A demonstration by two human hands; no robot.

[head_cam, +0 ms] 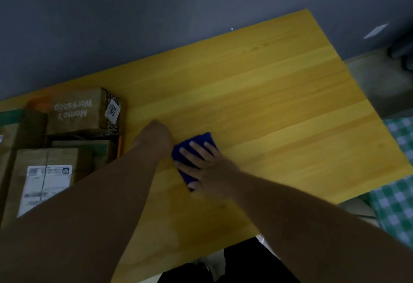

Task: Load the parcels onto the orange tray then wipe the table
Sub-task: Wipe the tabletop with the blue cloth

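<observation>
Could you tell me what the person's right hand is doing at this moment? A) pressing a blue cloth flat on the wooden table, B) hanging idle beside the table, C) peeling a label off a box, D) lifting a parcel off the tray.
A: the right hand lies with spread fingers on the blue cloth, flat on the table.

One head-worn wide-angle camera looks steeply down and forward from above the near edge of the bench [279,108], close enough that both forearms fill the lower frame. The view is tilted, so the bench runs diagonally; the grey wall [134,14] lies at the top and floor shows at the right. No second view overlaps it.
</observation>
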